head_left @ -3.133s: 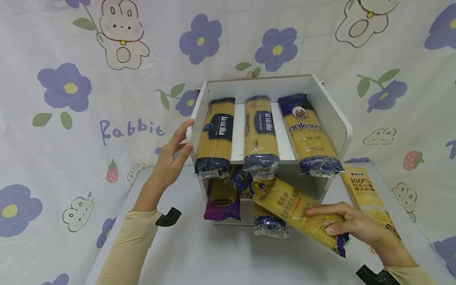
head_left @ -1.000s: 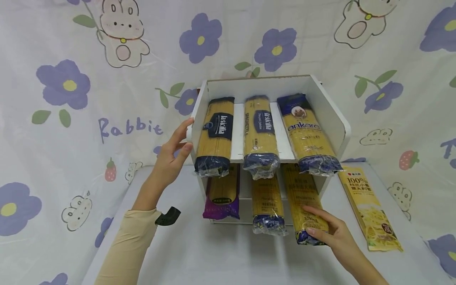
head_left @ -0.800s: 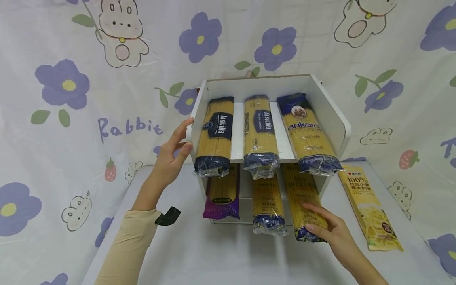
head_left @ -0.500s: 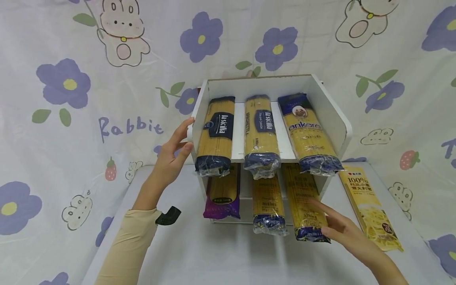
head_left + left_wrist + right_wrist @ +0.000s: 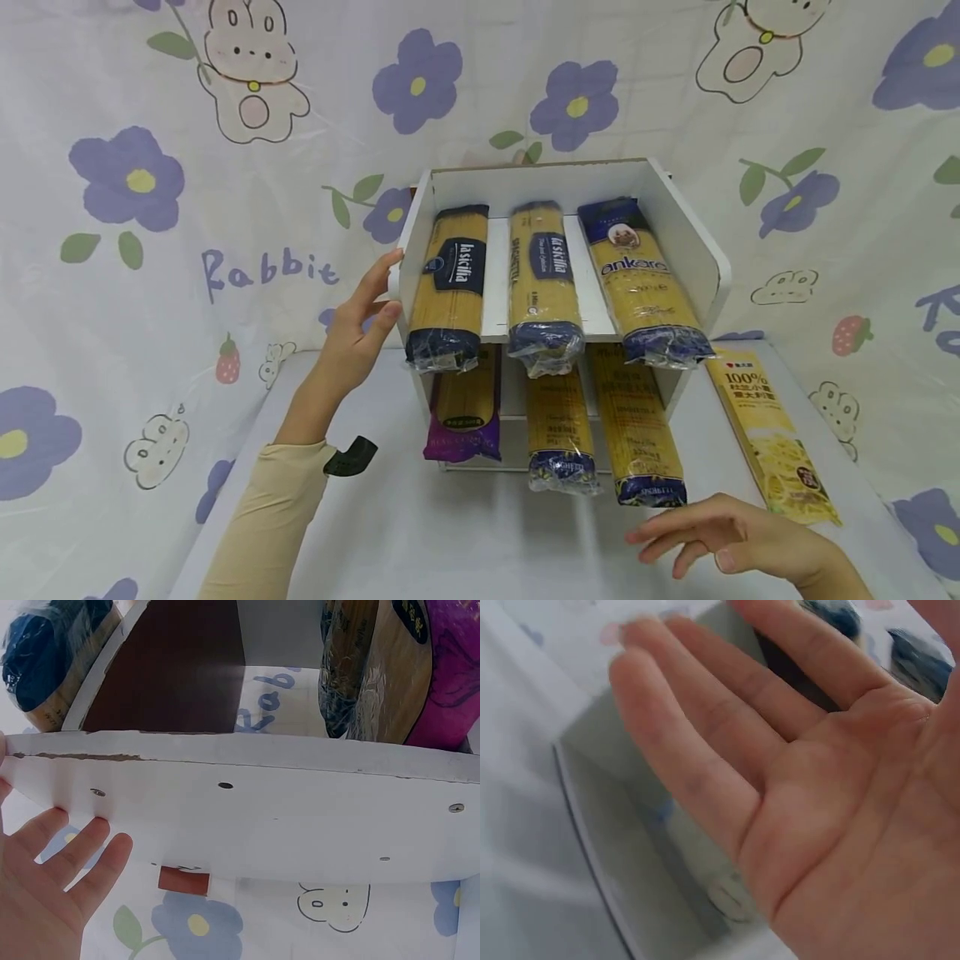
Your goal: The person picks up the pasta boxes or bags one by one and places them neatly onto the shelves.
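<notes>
A white two-tier shelf (image 5: 688, 233) holds plastic-wrapped packs of spaghetti. My left hand (image 5: 352, 337) touches its left side panel; in the left wrist view the fingers (image 5: 82, 855) lie fairly straight against the panel's outer face. My right hand (image 5: 738, 537) is in the air, below and right of the lower right spaghetti pack (image 5: 637, 425), apart from it and holding nothing. In the right wrist view its palm and loosely spread fingers (image 5: 697, 750) show. Beside that pack lie the lower middle pack (image 5: 558, 425) and the purple-ended pack (image 5: 465, 417), their front ends jutting out.
On the upper tier lie two dark-labelled packs, left (image 5: 450, 283) and middle (image 5: 546, 283), and a blue-topped pack (image 5: 641, 283) at right. A yellow pasta packet (image 5: 772, 442) lies on the white table (image 5: 360, 533) right of the shelf. A printed curtain (image 5: 480, 92) hangs behind.
My right hand brought the spaghetti pack from a slant into line at the lower tier's right, pushed it in slightly, let go and drew back down and right. The left hand stayed put.
</notes>
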`<state>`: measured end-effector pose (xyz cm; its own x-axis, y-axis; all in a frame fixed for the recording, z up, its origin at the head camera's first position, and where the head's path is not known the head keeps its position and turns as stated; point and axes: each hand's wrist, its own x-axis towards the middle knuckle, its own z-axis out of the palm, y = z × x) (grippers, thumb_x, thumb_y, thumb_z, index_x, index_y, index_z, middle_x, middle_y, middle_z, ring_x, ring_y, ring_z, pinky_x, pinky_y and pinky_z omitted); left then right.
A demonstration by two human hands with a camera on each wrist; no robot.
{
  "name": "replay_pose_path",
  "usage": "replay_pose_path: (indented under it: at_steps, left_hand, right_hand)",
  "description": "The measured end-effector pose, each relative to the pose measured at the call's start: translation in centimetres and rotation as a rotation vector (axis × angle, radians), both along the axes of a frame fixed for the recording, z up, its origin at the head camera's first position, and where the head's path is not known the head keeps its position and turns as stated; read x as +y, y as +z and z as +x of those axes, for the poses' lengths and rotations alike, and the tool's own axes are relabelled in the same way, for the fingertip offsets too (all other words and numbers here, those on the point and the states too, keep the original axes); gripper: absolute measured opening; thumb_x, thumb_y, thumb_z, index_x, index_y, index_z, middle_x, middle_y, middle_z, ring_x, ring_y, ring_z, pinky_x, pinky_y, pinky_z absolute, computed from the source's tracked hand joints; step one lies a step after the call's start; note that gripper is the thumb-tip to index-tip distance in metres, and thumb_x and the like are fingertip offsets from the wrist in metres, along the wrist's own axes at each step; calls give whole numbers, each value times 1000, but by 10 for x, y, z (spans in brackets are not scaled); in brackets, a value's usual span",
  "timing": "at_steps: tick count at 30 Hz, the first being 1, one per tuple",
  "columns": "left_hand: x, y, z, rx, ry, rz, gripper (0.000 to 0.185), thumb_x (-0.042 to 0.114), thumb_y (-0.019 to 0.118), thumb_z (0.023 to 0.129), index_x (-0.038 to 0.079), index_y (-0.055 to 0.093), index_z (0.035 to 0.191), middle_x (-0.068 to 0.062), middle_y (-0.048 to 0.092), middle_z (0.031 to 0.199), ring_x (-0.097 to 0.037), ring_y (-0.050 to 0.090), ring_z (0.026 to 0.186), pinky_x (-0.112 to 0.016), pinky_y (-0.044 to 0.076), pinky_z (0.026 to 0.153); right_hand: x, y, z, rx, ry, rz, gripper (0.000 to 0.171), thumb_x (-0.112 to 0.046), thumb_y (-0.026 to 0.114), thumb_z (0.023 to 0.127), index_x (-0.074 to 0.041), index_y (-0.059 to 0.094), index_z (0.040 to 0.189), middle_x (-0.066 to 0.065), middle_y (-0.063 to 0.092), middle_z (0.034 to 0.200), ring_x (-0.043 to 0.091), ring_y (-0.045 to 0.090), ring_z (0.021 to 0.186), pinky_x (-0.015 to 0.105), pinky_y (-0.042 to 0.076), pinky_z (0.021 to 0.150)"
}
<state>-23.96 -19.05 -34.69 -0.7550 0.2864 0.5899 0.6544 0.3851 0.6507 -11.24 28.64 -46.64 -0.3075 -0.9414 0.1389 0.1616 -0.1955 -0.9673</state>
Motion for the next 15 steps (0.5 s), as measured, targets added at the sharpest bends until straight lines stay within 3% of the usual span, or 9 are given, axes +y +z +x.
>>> replay_pose_path:
  at_steps: [6,15]
  left_hand:
    - [1,-1,0,0,-4,-12,55,24,49,104,33,30,155,2,45,155,-26,53,135,-55,48,106]
    - [-1,0,0,1,1,-10,54,28,48,104,34,30,155,1,45,155,-27,53,134,-57,49,103]
  right_hand:
    - [-14,-2,1,7,-43,35,52,-17,33,108,8,19,152,11,21,165,15,25,153,33,36,119]
    - [-18,2,-3,52,-152,42,48,-9,27,108,8,19,153,11,23,165,11,27,152,27,36,118]
